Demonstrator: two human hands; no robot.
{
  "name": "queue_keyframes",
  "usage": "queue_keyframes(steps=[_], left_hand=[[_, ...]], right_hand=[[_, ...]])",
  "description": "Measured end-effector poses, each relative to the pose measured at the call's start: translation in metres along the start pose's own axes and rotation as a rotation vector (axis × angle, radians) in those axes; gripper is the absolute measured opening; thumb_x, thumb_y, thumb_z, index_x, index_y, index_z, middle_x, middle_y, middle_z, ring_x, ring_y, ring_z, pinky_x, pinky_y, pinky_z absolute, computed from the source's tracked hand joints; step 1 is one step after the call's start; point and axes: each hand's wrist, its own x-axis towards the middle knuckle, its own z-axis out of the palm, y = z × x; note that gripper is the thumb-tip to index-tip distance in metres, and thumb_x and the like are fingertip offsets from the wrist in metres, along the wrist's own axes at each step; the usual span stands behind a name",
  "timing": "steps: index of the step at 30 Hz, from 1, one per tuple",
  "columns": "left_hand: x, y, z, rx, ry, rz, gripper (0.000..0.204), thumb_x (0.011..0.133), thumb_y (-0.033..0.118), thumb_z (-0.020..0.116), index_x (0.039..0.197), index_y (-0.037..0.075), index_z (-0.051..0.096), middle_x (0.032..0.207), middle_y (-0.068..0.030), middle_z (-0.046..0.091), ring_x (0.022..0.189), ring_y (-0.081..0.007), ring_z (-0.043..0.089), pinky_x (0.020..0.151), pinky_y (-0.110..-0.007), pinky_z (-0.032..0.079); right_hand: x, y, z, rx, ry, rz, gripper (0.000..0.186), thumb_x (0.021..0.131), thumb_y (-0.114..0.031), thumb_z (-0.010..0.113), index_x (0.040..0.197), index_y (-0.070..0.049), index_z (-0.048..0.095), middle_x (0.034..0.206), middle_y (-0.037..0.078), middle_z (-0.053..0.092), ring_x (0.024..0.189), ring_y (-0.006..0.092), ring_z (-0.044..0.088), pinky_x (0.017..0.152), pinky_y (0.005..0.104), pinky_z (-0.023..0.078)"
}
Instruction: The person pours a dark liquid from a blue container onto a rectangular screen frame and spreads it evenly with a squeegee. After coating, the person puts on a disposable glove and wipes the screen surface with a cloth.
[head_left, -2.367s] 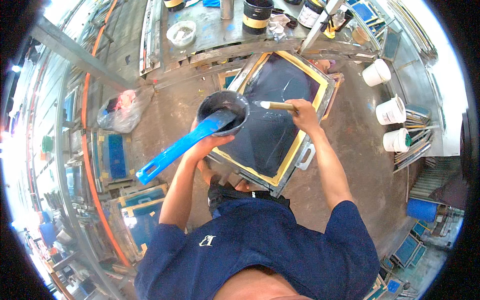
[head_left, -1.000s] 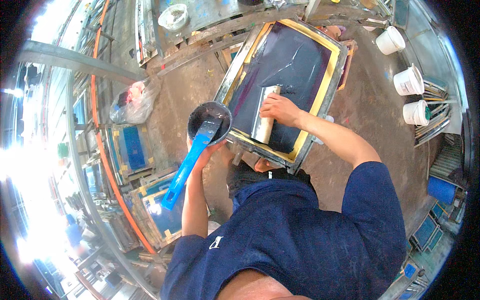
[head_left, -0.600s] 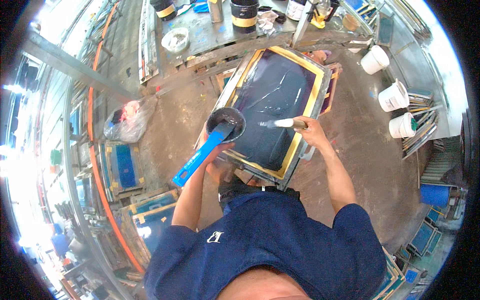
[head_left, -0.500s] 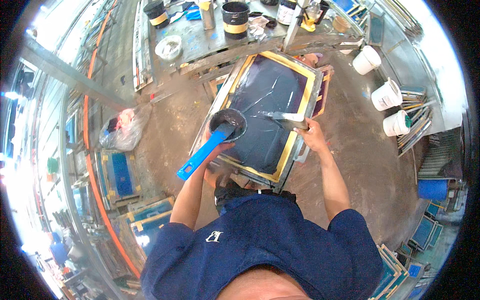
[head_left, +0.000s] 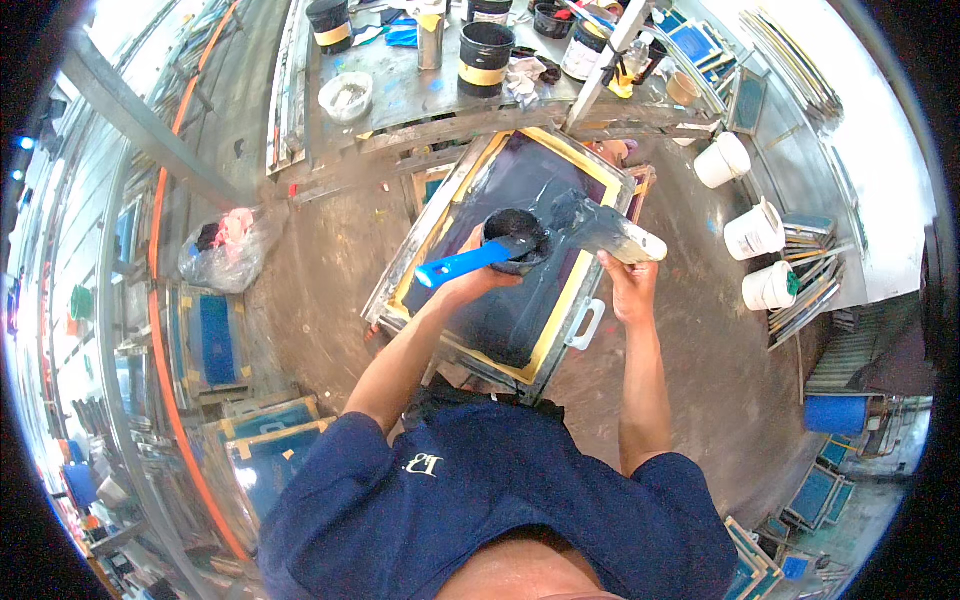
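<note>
- Yellow-edged screen lies beneath the black tub.
- Left hand cups it, fingers curled around; blue spatula inside.
- Right hand's fingers pinch the squeegee: probably ink handling; the next move calls for steadiness.
- Beyond, 1 metal bench.

A grey, paint-flecked desk with a worn edge spans twelve o'clock. On it, a clear tub and a yellow-banded black pot sit toward eleven, a metal can just before twelve, a second banded pot at twelve, a crumpled pale rag just past it. The brown, stained floor bears white buckets between two and three, and a bulging plastic bag near nine.
</note>
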Motion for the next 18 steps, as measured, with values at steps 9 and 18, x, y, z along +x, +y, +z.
queue_keyframes(steps=[9, 18], left_hand=[[0.008, 0.029, 0.004, -0.072, 0.058, -0.015, 0.09, 0.051, 0.007, 0.092, 0.129, 0.005, 0.048, 0.124, -0.0095, 0.059, 0.117, -0.024, 0.055, 0.104, -0.039, 0.044], [0.001, 0.055, -0.016, -0.101, 0.055, -0.127, 0.073, 0.054, 0.013, 0.093, 0.118, 0.005, 0.06, 0.116, -0.0087, 0.066, 0.107, -0.0212, 0.061, 0.096, -0.036, 0.048]], right_hand=[[0.005, -0.01, 0.004, -0.125, -0.01, -0.078, 0.028, 0.085, 0.002, 0.071, 0.112, 0.001, 0.064, 0.108, 0.006, 0.069, 0.099, 0.0117, 0.063, 0.087, 0.0268, 0.051], [0.009, -0.008, 0.007, -0.461, -0.07, -0.298, 0.026, 0.085, -0.004, 0.067, 0.111, -0.004, 0.067, 0.112, 0.009, 0.07, 0.11, 0.0209, 0.063, 0.095, 0.0326, 0.047]])
